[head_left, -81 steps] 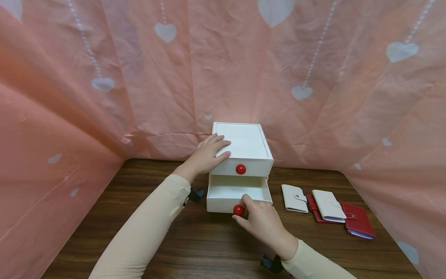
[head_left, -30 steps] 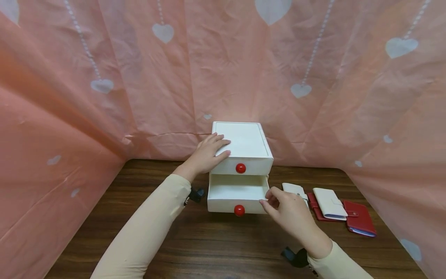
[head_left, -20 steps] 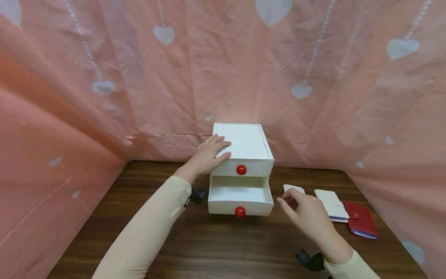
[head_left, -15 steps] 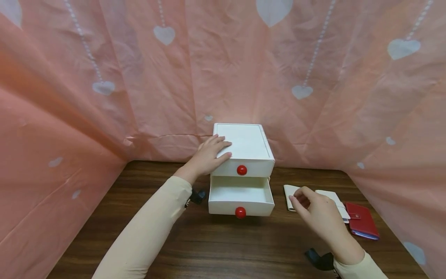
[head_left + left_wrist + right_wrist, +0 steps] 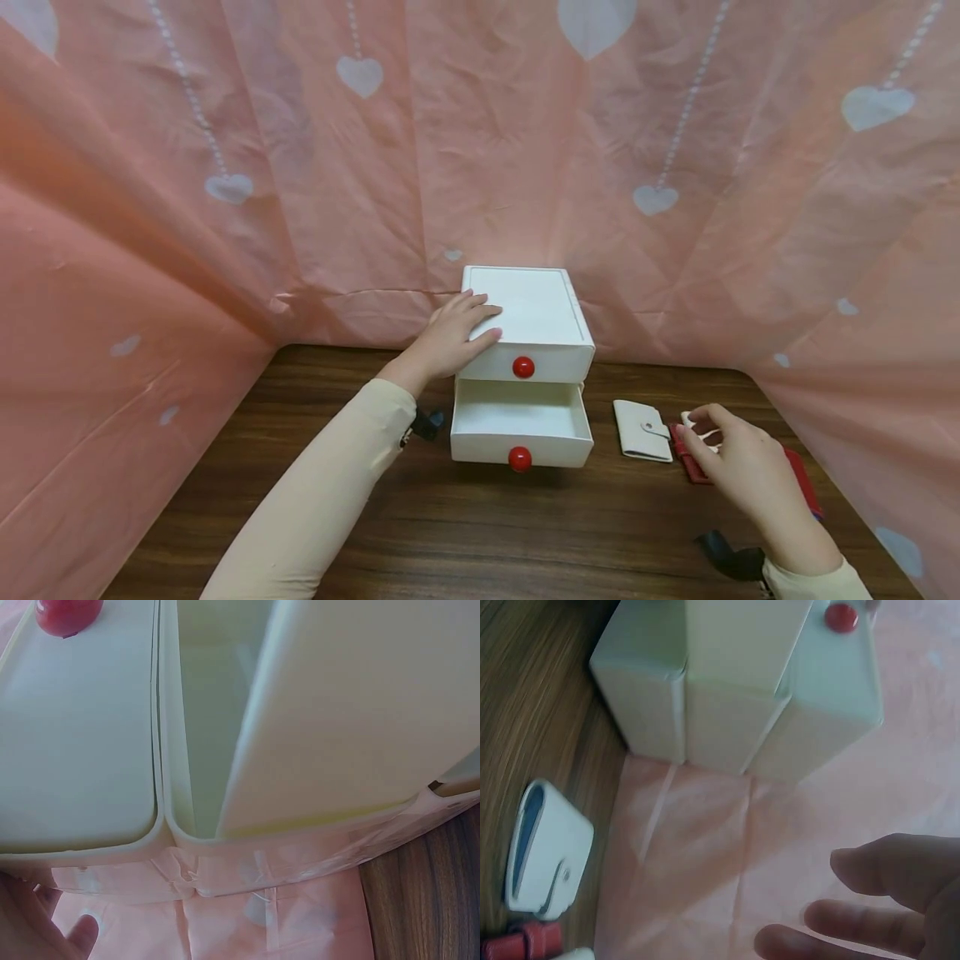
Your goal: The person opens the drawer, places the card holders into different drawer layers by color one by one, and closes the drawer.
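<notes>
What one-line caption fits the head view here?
Left hand rests on a white drawer box, bottom drawer open; right hand reaches over card wallets.

Salmon-pink curtain (image 5: 465, 150) with white hearts and dotted strings across the upper frame and down both sides. Dark wood-grain surface (image 5: 480, 533) filling the lower middle. Soft, even light throughout.

Box (image 5: 528, 317): white
Knobs (image 5: 522, 367): red
Wallets: white (image 5: 641, 429), red (image 5: 688, 462)
Table (image 5: 480, 525): dark wood grain
Curtain (image 5: 225, 167): pink, white hearts
Sleeves (image 5: 330, 492): cream
</notes>
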Available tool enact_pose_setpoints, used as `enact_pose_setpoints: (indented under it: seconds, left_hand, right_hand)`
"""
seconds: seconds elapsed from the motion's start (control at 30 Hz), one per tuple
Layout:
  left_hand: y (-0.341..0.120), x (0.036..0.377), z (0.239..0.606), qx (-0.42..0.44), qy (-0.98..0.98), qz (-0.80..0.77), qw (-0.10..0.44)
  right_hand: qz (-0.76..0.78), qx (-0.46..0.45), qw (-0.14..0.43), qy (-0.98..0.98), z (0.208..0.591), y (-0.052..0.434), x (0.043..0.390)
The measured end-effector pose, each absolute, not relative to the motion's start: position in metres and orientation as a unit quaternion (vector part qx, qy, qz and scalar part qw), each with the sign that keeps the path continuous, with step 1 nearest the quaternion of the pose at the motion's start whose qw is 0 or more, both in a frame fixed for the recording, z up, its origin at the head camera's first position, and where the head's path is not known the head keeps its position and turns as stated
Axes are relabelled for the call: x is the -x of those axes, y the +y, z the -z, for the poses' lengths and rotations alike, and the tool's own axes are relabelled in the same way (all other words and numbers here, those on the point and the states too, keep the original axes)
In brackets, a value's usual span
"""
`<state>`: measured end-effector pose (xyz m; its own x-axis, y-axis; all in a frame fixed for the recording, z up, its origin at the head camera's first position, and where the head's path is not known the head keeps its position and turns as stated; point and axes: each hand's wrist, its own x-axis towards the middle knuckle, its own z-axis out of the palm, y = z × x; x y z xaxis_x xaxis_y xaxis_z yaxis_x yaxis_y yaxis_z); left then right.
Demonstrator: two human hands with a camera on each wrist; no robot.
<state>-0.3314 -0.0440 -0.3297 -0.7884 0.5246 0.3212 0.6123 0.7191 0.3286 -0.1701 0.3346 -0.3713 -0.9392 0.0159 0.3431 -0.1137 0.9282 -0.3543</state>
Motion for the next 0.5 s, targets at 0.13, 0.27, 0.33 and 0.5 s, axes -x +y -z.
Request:
enact_pose_setpoints:
  seconds: [0.13,0.27,0.33,0.5]
  left_hand:
    - [-0.045,0.331,0.329,0.307,-0.923,0.210,0.104]
    - [-0.044,0.331,0.329,0.307,-0.922,0.212,0.102]
    - [-0.043,0.331,0.329,0.307,-0.922,0.213,0.101]
    - [-0.040,0.330,0.328,0.306,-0.923,0.214,0.096]
  right_hand:
    - [-0.178,-0.019,0.154,-0.972,0.375,0.348,0.174]
    - [-0.173,-0.015,0.140,-0.975,0.378,0.359,0.178]
    - [-0.170,-0.009,0.132,-0.977,0.380,0.365,0.180]
    - [-0.164,0.006,0.112,-0.980,0.387,0.375,0.184]
